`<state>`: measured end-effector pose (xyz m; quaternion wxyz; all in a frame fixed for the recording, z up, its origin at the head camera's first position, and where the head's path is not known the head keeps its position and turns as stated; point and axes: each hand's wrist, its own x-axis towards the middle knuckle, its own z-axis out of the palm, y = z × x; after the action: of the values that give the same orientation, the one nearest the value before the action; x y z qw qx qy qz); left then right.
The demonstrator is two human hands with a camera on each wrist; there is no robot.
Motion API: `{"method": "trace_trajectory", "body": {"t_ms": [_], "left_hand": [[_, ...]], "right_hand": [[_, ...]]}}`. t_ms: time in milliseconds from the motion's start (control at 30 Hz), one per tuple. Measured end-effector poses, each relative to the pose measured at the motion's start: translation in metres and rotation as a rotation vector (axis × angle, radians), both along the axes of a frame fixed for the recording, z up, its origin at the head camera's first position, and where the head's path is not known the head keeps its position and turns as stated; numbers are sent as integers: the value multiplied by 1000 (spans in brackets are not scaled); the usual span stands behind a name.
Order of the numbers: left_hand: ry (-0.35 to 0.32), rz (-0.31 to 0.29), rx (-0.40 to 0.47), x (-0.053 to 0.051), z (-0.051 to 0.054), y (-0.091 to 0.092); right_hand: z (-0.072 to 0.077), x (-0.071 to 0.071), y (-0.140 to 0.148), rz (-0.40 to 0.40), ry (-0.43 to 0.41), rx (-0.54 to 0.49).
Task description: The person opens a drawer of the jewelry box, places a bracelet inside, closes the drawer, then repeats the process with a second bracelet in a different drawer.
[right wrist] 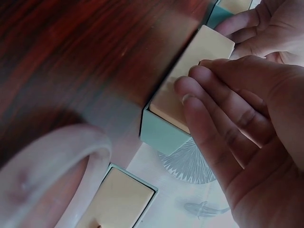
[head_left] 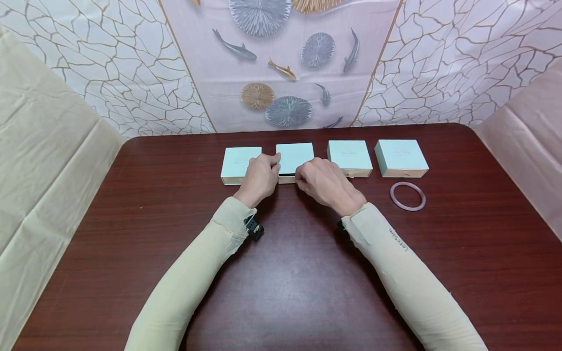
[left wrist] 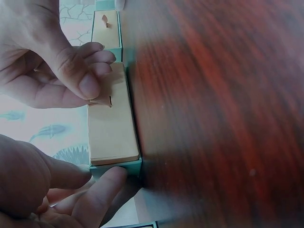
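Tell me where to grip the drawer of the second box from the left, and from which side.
Best pinch the small tab, probably coming from the near side: the front of the drawer faces that way, and the tab sticks out from its flat surface.

Soft glare on the table (head_left: 283, 287); 2 dimmer, blurrier wrist views

The right hand (right wrist: 251, 123) touches a protruding drawer (right wrist: 167, 103).
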<state>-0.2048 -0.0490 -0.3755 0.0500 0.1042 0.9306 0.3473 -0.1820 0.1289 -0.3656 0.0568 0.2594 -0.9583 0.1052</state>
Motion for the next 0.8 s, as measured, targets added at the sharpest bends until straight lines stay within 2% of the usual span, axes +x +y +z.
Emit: {"method": "trace_trajectory", "body": {"t_ms": [800], "left_hand": [[-21,5,1,-1,0,0]], "right_hand": [[-2,-1,1,-4,14,23]]}}
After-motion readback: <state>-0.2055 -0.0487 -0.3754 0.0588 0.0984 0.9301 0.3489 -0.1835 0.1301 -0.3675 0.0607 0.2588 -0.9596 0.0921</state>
